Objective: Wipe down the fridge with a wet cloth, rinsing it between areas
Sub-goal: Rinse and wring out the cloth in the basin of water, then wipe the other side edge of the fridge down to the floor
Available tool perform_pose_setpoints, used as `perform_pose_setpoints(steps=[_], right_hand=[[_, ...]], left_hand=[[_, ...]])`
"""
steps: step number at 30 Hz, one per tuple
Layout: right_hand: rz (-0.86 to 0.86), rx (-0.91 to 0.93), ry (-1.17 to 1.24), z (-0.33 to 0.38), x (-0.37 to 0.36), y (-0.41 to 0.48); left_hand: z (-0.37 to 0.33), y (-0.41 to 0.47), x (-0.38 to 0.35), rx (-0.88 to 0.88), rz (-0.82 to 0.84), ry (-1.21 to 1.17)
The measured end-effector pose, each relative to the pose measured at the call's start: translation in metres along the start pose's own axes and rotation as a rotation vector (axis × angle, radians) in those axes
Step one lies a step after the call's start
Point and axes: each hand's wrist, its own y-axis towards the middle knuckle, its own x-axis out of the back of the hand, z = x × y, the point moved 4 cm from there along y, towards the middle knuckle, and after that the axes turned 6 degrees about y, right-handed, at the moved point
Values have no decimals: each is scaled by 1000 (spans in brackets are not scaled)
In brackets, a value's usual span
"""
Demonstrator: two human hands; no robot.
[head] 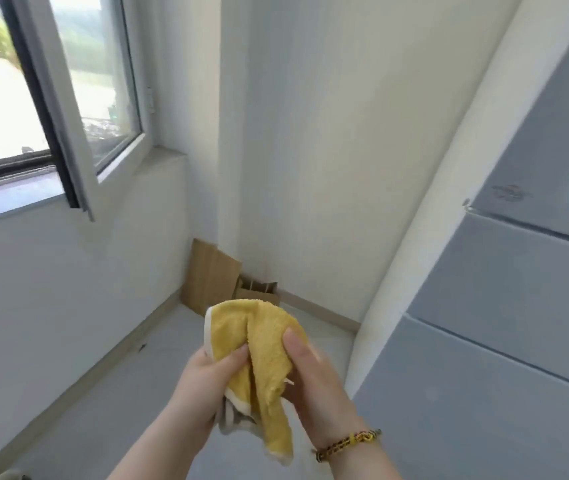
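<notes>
Holding a bunched yellow cloth [259, 344] in 2 hands, clear of the fridge [518, 306].
Low in the middle of the view, the left hand [203, 382] gripped the cloth from 9 o'clock, thumb pressed on its yellow face, while the right hand [310, 379] pinched it from 3 o'clock, thumb on top; the other fingers sat hidden behind the fabric. A white-edged tail hung toward 6 o'clock between the wrists. The grey fridge stood at 3 o'clock, doors closed, not touching the cloth. A beaded bracelet [345, 441] circled the right wrist. An open window [68, 98] sat at 10 o'clock, and cardboard [210, 271] leaned in the corner at 12 o'clock from the cloth.
</notes>
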Motion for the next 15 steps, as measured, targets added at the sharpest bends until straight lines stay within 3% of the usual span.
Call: perform_pose_setpoints(steps=[7, 10, 15], right_hand=[[-260, 133, -52, 86, 129, 25], [-241, 135, -190, 105, 142, 33], [-427, 278, -459, 149, 176, 40]], left_hand=[[-29, 67, -123, -19, 109, 66], [-37, 84, -146, 24, 149, 44], [-56, 106, -182, 77, 386, -75]])
